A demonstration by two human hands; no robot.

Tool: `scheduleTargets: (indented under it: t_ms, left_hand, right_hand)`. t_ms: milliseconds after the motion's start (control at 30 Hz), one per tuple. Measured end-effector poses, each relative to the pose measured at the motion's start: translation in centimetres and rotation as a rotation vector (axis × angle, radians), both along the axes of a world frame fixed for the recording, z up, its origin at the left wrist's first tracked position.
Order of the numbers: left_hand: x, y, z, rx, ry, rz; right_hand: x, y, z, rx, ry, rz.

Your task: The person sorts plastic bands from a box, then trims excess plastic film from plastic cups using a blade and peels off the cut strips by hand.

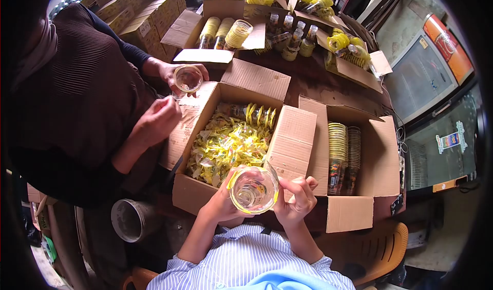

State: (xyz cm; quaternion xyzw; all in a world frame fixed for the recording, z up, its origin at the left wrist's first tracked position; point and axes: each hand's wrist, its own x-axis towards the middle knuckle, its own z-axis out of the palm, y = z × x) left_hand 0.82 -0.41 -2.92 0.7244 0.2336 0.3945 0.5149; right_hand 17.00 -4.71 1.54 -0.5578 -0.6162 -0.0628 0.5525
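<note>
Your left fingers grip the cup, right fingers pinch a thin blade; piled scraps suggest plenty trimmed, yet yellow edges this rim.

A clear yellow-rimmed plastic cup tilts mouth-up at lower centre, a thin grey blade-like tool right by its rim.

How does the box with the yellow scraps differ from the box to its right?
The scrap box holds a loose heap of yellow scraps, while the right box holds neat stacks of cups.
The scrap box looks covered inside by its contents, whereas the right box shows much bare cardboard.
Both are open brown cardboard boxes with flaps folded out.
</note>
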Motion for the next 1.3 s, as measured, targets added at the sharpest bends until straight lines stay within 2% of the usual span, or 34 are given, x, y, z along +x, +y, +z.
scheduleTargets:
  t_ms: [167,367,400,500,600,700,733,833,933,1033,1133,1233,1300]
  left_hand:
    - [0.3,0.2,0.6,-0.243,-0.25,-0.061]
    - [0.6,0.5,-0.1,-0.147,-0.22,-0.034]
    - [0.1,0.7,0.0,-0.028,-0.014,-0.005]
    - [0.3,0.3,-0.1,-0.123,-0.178,0.049]
    - [0.5,0.0,-0.6,-0.078,-0.129,0.096]
    - [0.3,0.3,1.2,0.234,0.12,0.074]
    - [0.5,-0.1,1.0,0.106,0.031,0.058]
    - [0.4,0.2,1.1,0.199,0.075,0.096]
    - [0.4,0.1,0.0,-0.039,-0.106,0.062]
    - [0.4,0.1,-0.3,-0.032,-0.051,0.117]
    - [0.3,0.2,0.1,-0.119,-0.058,0.03]
    - [0.5,0.0,0.6,0.07,-0.014,0.059]
    - [0.4,-0.1,0.5,0.002,-0.027,0.02]
  right_hand:
    - [0.0,-0.4,-0.3,-0.01,0.025,-0.023]
    - [-0.5,-0.7,-0.2,-0.003,0.022,-0.027]
    - [-0.4,-0.8,-0.5,0.005,0.028,-0.049]
    - [-0.5,-1.0,-0.5,0.025,0.06,-0.047]
    - [-0.8,-1.1,-0.3,0.013,0.073,-0.013]
    - [-0.9,-0.7,-0.2,0.014,0.078,-0.001]
    - [-0.7,-0.4,-0.1,0.008,0.072,0.002]
    - [-0.4,-0.3,-0.3,0.001,0.087,-0.015]
    - [-0.2,-0.6,-0.4,0.007,0.083,-0.018]
    - [-0.7,-0.8,-0.2,0.013,0.087,0.014]
    - [-0.9,-0.6,-0.2,0.013,0.084,0.021]
    - [-0.8,-0.1,-0.2,0.001,0.052,0.024]
    - [-0.6,0.1,-0.2,0.004,0.046,0.018]
